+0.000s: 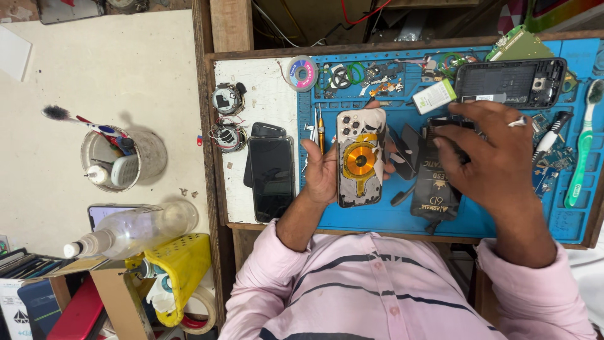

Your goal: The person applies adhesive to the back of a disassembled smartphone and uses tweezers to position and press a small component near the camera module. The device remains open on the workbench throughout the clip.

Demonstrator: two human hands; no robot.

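My left hand (322, 169) grips an opened phone back shell (360, 157) with a round copper coil, holding it face up over the blue work mat (402, 217). My right hand (494, 154) hovers palm down over a black packet (434, 189) with its fingertips on a small dark part (448, 132); a ring sits on one finger. Whether the fingers hold that part is unclear. A gold screwdriver (320, 129) and tweezers lie just left of the shell.
A black phone frame (511, 82) lies at the mat's far right, next to a green toothbrush (580, 148). Two dark phones (270, 170) rest on the white board. A solder wick spool (302, 73), loose parts, a cup (123, 157) of tools and a spray bottle (132, 230) stand left.
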